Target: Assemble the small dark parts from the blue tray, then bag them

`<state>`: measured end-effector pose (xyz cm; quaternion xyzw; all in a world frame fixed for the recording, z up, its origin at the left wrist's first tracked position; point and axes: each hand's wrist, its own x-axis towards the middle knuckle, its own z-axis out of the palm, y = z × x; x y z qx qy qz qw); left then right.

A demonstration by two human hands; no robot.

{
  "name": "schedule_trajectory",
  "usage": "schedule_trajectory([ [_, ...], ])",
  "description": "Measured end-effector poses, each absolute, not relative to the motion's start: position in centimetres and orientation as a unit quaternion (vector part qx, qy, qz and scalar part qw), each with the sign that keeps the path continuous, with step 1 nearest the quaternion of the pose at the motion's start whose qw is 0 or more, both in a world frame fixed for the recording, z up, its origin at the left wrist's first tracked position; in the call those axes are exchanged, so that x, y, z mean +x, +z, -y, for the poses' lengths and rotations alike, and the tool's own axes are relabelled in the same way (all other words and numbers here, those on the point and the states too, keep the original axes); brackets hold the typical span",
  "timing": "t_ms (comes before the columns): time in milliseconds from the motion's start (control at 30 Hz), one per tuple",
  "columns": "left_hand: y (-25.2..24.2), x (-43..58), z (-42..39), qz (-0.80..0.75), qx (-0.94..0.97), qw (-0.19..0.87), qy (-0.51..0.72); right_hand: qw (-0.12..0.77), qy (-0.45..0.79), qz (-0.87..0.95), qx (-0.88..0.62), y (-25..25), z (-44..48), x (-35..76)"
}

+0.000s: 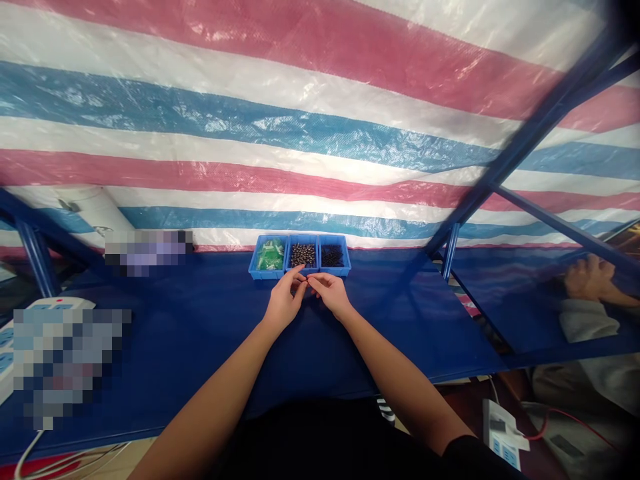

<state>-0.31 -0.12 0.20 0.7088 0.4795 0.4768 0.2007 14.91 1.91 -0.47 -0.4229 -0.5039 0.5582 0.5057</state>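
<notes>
My left hand (287,297) and my right hand (331,293) meet just in front of three small blue bins, fingertips pinched together. Whatever lies between the fingers is too small to make out. The left bin (254,274) holds green and clear pieces (271,255). In the middle bin (309,238) there are many small brass-coloured metal parts (303,254). Small black parts (331,256) fill the right bin (341,272). Both hands hover close to the front rims of the middle and right bins.
A blue table (200,347) spreads beneath my arms. A white power strip (65,305) lies at the left, beside blurred-out items. Blue metal posts (451,250) frame the table. At the right, another person's hands (590,277) rest over a neighbouring table. Striped sheeting (300,133) hangs behind.
</notes>
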Motion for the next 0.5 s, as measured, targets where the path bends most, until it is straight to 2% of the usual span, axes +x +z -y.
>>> schedule_trajectory([
  [267, 0.01, -0.30, 0.14, -0.474, 0.713, 0.183, 0.482, 0.474, 0.547, 0.542, -0.427, -0.50, -1.87, 15.19],
  [500, -0.18, -0.48, -0.06, -0.475, 0.712, 0.186, 0.482, 0.498, 0.526, 0.555, -0.410, -0.36, -1.68, 14.92],
])
